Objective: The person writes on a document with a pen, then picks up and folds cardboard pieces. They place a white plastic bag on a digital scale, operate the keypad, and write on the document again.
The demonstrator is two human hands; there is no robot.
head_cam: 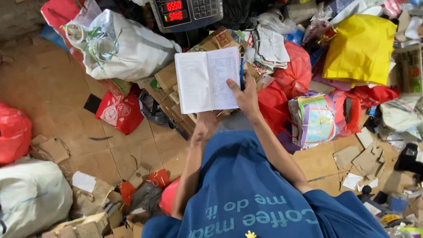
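An open notebook [204,81] with handwritten white pages is held up in front of my blue shirt. My left hand [205,126] grips it from below at the bottom edge. My right hand [245,96] lies on the right page with the thumb across it and holds a thin blue pen [241,72] upright along the page's outer edge. Behind the notebook lies a stack of flattened cardboard [168,84].
A digital weighing scale [187,8] with red digits stands at the top. A stuffed white sack [125,48], red bags [7,133], a yellow bag [361,47] and paper bundles [317,120] crowd around. Torn cardboard pieces [364,159] litter the brown floor [48,90].
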